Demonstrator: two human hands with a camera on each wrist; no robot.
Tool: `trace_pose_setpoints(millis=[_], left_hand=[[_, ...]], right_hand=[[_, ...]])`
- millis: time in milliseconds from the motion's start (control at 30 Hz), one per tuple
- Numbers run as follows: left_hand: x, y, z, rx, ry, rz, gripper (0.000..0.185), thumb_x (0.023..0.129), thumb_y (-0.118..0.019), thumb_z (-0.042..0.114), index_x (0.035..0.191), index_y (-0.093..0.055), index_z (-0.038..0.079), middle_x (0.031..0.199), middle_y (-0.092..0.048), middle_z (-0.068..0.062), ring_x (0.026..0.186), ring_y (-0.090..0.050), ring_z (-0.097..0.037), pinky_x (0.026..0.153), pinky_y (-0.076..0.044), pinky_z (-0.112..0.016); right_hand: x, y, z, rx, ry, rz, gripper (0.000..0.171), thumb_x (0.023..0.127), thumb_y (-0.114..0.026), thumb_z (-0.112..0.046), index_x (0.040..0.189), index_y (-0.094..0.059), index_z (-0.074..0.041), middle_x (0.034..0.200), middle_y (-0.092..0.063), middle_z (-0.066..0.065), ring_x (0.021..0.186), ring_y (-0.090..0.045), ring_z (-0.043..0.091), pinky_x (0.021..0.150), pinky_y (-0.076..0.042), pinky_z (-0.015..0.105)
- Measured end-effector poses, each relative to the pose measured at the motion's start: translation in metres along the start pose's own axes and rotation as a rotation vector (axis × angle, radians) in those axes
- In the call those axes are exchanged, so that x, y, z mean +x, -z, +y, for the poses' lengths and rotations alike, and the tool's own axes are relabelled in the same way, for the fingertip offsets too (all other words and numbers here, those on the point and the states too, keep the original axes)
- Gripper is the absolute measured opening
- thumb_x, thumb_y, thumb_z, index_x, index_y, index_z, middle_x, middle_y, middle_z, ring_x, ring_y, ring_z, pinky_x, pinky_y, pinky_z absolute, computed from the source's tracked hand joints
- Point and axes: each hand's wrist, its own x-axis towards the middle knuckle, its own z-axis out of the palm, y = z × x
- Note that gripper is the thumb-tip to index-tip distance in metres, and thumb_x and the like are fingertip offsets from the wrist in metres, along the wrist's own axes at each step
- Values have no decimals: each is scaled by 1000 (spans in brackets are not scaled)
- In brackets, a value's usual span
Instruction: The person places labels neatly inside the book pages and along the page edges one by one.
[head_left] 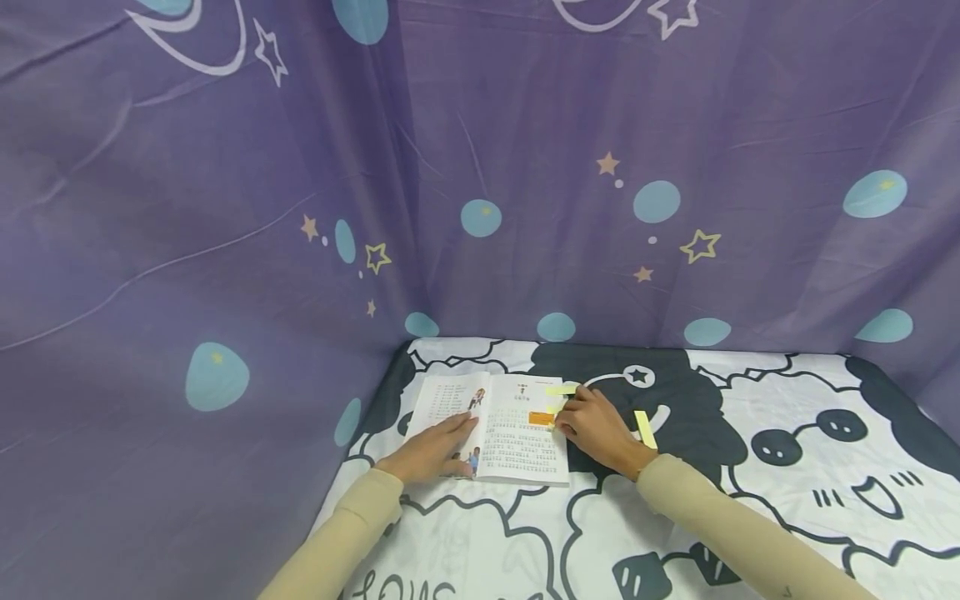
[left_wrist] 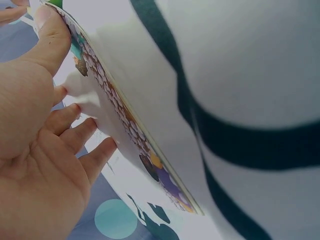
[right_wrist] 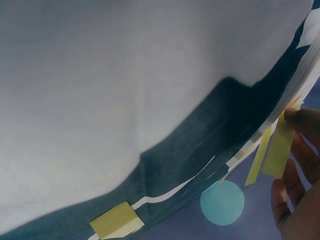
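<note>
An open book (head_left: 517,433) lies on the black-and-white cartoon cloth (head_left: 750,500). My left hand (head_left: 435,450) lies flat on its left page with straight fingers (left_wrist: 75,135), and the thumb rests on the book's patterned edge (left_wrist: 130,125). My right hand (head_left: 596,429) sits at the right page's outer edge. There its fingertips (right_wrist: 302,120) pinch a yellow sticky strip (right_wrist: 280,145) that pokes out from the pages (right_wrist: 302,80). Another yellow strip (head_left: 562,389) sticks out near the book's top right corner. An orange block (head_left: 542,417) is printed on the right page.
A small pad of yellow sticky strips (head_left: 645,429) lies on the cloth just right of my right hand, seen also as the yellow pad (right_wrist: 115,222). A purple curtain (head_left: 225,208) with blue dots and stars walls in the back and left side.
</note>
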Motion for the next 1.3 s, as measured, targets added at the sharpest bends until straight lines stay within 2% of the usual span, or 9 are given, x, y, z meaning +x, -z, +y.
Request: trace_pose_setpoints(millis=[333, 533, 633, 733, 867, 967, 1100, 1300], left_hand=[[0, 1, 0, -7, -6, 3, 93, 90, -70, 50, 161, -31, 5, 166, -27, -19, 152, -30, -37, 122, -31, -50], [0, -2, -3, 6, -7, 0, 94, 90, -69, 52, 162, -31, 5, 167, -27, -18, 152, -29, -36, 122, -30, -49], [0, -3, -3, 13, -6, 2, 94, 90, -68, 53, 162, -31, 6, 167, -27, -18, 152, -29, -36, 122, -30, -48], [0, -2, -2, 9, -13, 9, 94, 89, -69, 52, 161, -32, 4, 166, -28, -20, 152, -30, -36, 122, -31, -49], [-1, 0, 0, -1, -33, 18, 93, 90, -71, 49, 160, -33, 1, 165, -29, -22, 151, -31, -39, 121, -32, -51], [-1, 2, 1, 4, -39, 17, 91, 91, -70, 48, 160, -33, 1, 165, -29, -22, 151, -31, -38, 121, -32, -51], [-2, 2, 1, -6, -39, 18, 91, 91, -71, 47, 160, -33, 1, 165, -29, -22, 151, -31, -39, 121, -32, -51], [-4, 3, 2, -20, -46, 17, 90, 91, -71, 45, 159, -32, 0, 165, -29, -23, 150, -30, -40, 121, -32, -53]], right_hand=[[2, 2, 0, -21, 44, -51, 14, 82, -87, -9, 91, -84, -20, 93, -77, -3, 84, -48, 17, 71, -40, 34], [4, 1, -2, -40, 53, -85, 17, 85, -83, -6, 92, -83, -21, 94, -76, -3, 83, -48, 18, 68, -37, 34], [4, 2, -4, -66, 84, -109, 21, 86, -79, -4, 95, -83, -22, 94, -73, -2, 85, -49, 20, 72, -40, 37], [5, 4, -6, -115, 117, -149, 24, 89, -75, -2, 99, -83, -22, 91, -66, 0, 86, -47, 21, 77, -44, 41], [6, 5, -11, -207, 144, -205, 18, 93, -72, -6, 104, -83, -15, 90, -59, 2, 87, -45, 23, 82, -46, 44], [8, 7, -16, -284, 168, -250, 14, 95, -73, -10, 107, -81, -10, 96, -60, 4, 91, -47, 24, 83, -46, 44], [8, 8, -23, -384, 210, -313, 19, 94, -77, -13, 111, -79, -6, 107, -62, 6, 97, -48, 25, 85, -45, 43], [9, 5, -32, -512, 280, -348, 16, 94, -77, -18, 105, -81, -7, 112, -63, 5, 101, -50, 24, 89, -46, 43]])
